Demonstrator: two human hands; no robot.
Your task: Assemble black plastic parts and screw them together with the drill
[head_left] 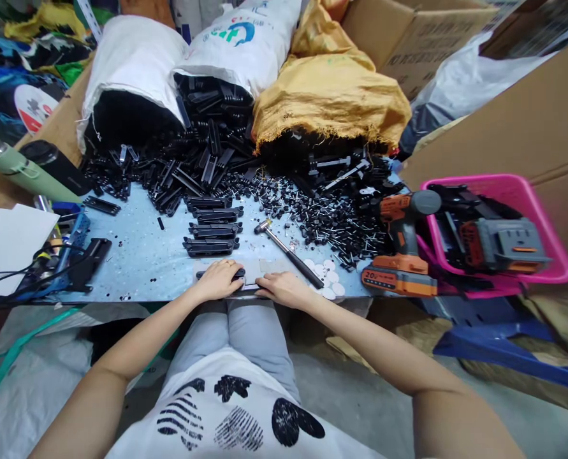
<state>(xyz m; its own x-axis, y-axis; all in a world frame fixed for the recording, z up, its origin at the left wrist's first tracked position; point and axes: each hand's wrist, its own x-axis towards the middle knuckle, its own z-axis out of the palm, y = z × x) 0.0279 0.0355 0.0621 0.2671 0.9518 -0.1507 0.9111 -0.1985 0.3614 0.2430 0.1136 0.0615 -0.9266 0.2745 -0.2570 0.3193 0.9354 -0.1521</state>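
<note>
Left hand point(221, 278) clamps its fingers over the black part point(238, 273) just left of the hammer point(288, 252), steadying it. Right hand point(284, 288) presses flat at the part's end; can't tell if it pinches. Hammer lies close, handy to grab.

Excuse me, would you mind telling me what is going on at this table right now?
A seated person works at the near edge of a metal table. The left hand grips a black part there, and the right hand lies flat with its fingertips at the part's end. A hammer lies just beyond, similar pieces are lined up behind, and a cordless drill stands to the right.
</note>
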